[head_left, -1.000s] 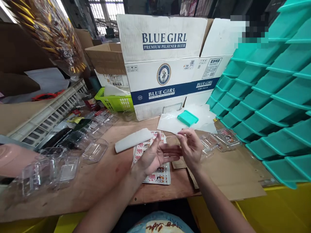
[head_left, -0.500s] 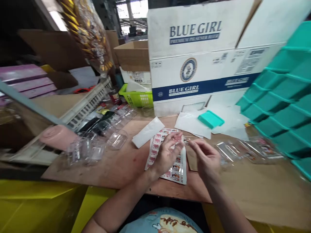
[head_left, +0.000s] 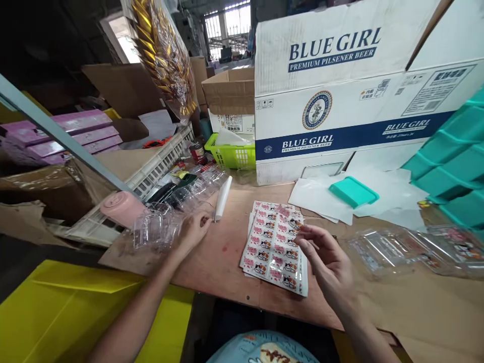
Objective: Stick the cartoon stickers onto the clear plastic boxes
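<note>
Sticker sheets (head_left: 274,249) near front edge of worktop (head_left: 219,262), bare just leftward. Green basket (head_left: 235,157): white paper (head_left: 229,138) inside. Left hand (head_left: 193,230), right hand (head_left: 333,259): grips narrow; cannot tell if holding.

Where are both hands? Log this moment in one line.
left hand: curled, beside clear plastic boxes | right hand: fingertips by sticker sheets, grip unclear | teal tray: on white paper

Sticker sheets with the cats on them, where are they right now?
In the head view, the sticker sheets lie on the wooden tabletop, slightly right of centre in the lower half, between the left hand and right hand.
</note>
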A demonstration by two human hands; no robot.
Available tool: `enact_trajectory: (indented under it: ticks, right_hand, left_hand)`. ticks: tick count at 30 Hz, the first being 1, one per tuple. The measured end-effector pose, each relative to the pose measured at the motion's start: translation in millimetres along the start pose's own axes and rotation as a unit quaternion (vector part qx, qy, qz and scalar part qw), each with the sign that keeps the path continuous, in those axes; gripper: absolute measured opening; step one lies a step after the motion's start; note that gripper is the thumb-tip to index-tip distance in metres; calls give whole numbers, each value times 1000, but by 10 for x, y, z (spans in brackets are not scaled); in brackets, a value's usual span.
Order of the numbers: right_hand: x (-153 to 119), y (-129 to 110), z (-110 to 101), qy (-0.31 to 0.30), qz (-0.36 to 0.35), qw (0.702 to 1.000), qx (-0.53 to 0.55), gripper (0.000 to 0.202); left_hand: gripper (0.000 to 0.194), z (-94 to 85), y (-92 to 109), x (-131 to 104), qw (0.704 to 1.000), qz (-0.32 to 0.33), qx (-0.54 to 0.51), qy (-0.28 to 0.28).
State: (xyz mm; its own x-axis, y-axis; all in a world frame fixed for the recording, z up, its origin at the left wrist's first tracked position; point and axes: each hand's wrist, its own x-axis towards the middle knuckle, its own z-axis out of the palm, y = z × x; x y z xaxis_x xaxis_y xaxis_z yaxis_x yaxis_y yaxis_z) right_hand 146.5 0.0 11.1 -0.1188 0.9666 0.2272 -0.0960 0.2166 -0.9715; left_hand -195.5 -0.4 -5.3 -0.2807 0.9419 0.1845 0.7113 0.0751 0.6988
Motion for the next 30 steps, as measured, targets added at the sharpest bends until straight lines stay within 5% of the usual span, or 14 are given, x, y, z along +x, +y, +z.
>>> enact_trajectory:
  ticks: [4,5,8,10,16,30]
  right_hand:
    - [-34,-110,-44,-17,5,1000,26,27]
    - [-47,-149,-60,-32,12,999,40,30]
    - [-112,-256,-80,-113,64,986,102,35]
    - [-176,-298,-84,-163,103,971,144,38]
    - [-421,-265,-161,-214,185,934,218,52]
    - [-482,-118,-217,-207,244,912,255,46]
  left_hand:
    - [24,140,204,-132,970,-55,-236,7]
    - [20,207,301,-191,932,-95,-349,-4]
    - [20,488,660,-393,754,-199,-622,-66]
    - [28,685,901,-517,713,-203,-663,-106]
    - [29,1007,1293,-742,711,-193,-665,-122]
    - [26,1133,1407,-833,741,-165,-628,-169]
